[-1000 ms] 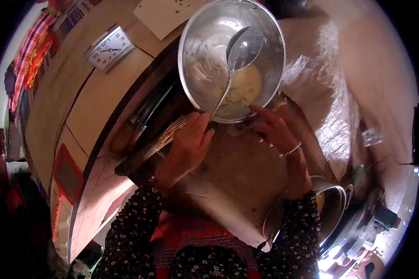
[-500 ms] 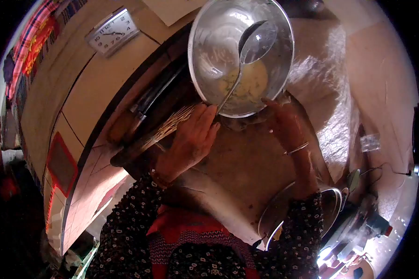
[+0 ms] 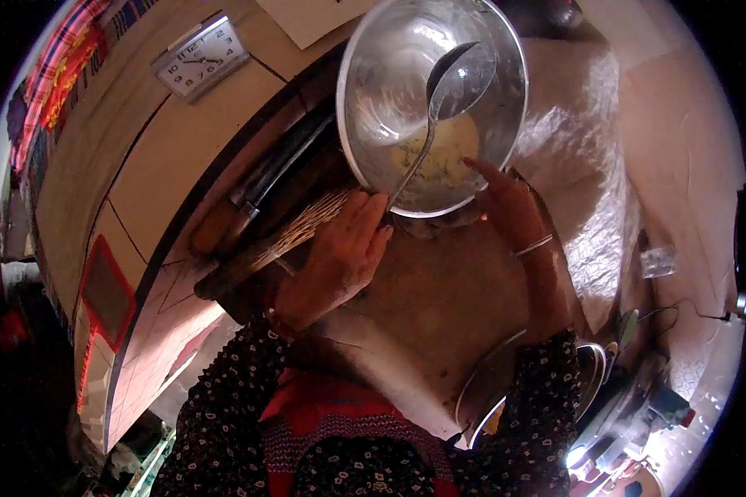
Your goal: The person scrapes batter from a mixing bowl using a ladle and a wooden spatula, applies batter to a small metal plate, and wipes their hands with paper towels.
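tabletop point(image 3: 170, 153) curves left of the bowl point(image 3: 385, 87), whose rim the right hand point(image 3: 510, 207), fingers apart, has just crossed, nearing yellow liquid point(image 3: 457, 142); the left hand point(image 3: 336, 261) grips the ladle point(image 3: 464, 79).

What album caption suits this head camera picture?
Left hand at the handle of a ladle, right hand over the edge of a metal bowl of yellowish mixture.

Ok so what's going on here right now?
A person is working at a metal bowl holding some pale yellow mixture. The left hand is at the near rim, on the handle of a large spoon whose head lies inside the bowl. The right hand is at the rim too, one finger extended over the inside.
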Demonstrator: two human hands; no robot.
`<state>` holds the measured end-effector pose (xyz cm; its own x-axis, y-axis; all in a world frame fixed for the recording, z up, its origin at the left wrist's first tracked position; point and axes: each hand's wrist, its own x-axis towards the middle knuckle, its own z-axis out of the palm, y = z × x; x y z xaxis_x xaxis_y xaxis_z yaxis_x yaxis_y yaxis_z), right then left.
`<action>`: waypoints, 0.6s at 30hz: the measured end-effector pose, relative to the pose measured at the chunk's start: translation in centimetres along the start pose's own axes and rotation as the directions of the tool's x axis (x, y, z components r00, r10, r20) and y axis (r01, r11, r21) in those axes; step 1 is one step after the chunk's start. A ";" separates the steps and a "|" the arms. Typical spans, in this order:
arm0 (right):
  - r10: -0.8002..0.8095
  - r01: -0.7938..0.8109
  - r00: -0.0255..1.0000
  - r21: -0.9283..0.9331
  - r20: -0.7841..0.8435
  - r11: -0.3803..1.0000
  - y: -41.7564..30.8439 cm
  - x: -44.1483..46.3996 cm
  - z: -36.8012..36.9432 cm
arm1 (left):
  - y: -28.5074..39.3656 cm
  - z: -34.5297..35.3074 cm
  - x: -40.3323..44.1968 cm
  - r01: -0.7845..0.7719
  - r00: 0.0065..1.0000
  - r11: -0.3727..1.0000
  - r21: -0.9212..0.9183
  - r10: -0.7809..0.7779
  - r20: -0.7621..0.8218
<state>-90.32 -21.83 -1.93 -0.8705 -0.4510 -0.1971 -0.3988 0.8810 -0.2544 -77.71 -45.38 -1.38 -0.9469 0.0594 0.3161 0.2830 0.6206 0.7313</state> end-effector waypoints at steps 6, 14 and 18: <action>-0.070 0.002 0.986 0.402 0.154 0.916 -1.2 -2.6 1.3 | 0.3 -0.2 0.2 0.048 0.999 0.999 0.007 -0.048 0.020; -0.020 -0.039 0.989 0.380 0.149 0.924 -1.0 -2.8 -1.5 | 0.2 0.0 0.2 -0.095 0.993 0.990 0.108 0.102 -0.062; -0.174 0.202 0.975 0.224 -0.138 0.953 -0.3 -4.1 1.2 | 0.2 0.1 0.1 -0.101 0.991 0.994 0.045 0.104 -0.083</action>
<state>-86.29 -20.39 -2.22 -0.8193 -0.5731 -0.0169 -0.4914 0.7170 -0.4944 -77.75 -45.16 -1.25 -0.8961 0.0584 0.4401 0.3700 0.6460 0.6676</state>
